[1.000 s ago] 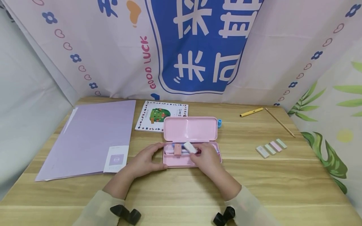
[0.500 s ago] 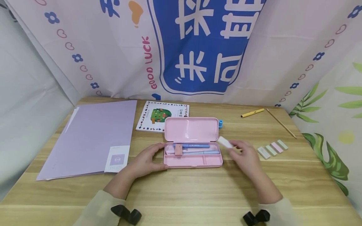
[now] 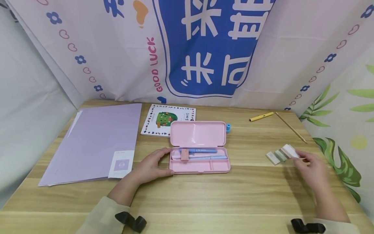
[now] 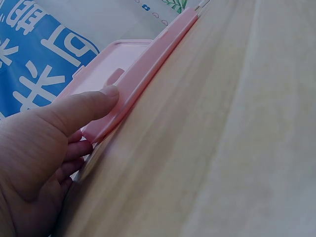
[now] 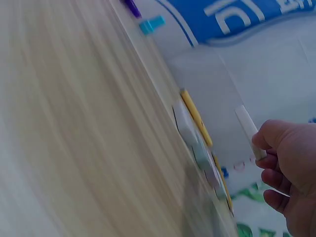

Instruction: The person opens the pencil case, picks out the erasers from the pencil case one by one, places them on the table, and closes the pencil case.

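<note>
A pink pencil case (image 3: pixel 191 166) lies with its lid up in the middle of the table. My left hand (image 3: pixel 152 166) grips its left end, with the thumb (image 4: pixel 106 95) on the front corner and the fingers along the side. Inside are blue pens (image 3: pixel 204 151) and a salmon-pink eraser (image 3: pixel 184 155). At the right, my right hand (image 3: pixel 314 170) pinches a white eraser (image 5: pixel 249 129) between thumb and fingers. It is raised above a row of several small erasers (image 3: pixel 272 158) in white, green and pink, overlapping part of the row in the head view.
A yellow pen (image 3: pixel 261 116) and a thin wooden pencil (image 3: pixel 291 127) lie at the back right. Behind the case are a booklet (image 3: pixel 149 125) and a small blue object (image 3: pixel 228 128). A large lilac folder (image 3: pixel 96 146) covers the left side of the wooden table (image 3: pixel 210 201).
My right hand has lifted the white eraser out of the pencil case and carried it right, over to the eraser row. My left hand has stayed at the case.
</note>
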Motion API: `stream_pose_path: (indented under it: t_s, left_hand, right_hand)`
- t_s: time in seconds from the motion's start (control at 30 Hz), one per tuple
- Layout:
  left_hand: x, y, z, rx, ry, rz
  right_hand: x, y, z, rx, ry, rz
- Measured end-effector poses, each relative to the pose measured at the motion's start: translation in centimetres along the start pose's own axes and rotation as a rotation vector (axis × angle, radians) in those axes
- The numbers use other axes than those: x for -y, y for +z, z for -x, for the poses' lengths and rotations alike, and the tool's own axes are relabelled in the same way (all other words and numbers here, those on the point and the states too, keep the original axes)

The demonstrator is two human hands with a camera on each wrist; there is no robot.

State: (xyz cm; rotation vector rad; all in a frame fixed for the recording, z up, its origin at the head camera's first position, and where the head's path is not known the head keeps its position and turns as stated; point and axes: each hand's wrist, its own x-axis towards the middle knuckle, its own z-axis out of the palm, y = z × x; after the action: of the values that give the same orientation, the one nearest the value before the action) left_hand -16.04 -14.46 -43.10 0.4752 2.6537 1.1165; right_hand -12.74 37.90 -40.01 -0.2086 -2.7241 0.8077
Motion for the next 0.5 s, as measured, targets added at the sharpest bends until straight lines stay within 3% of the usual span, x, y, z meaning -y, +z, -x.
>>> stream_pose_path:
  t_s: [0.3,0.5]
  left_hand:
    - [0.0,0.0,0.0,-0.002,0.000,-0.006]
    - [-0.1,0.0,0.1,-0.003,0.002,0.003]
  right_hand:
    - [-4.4,-2.9,-0.4,0.092,0.183,0.101]
    - [-5.7,-2.7,-0.5,0.138,0.198,0.149]
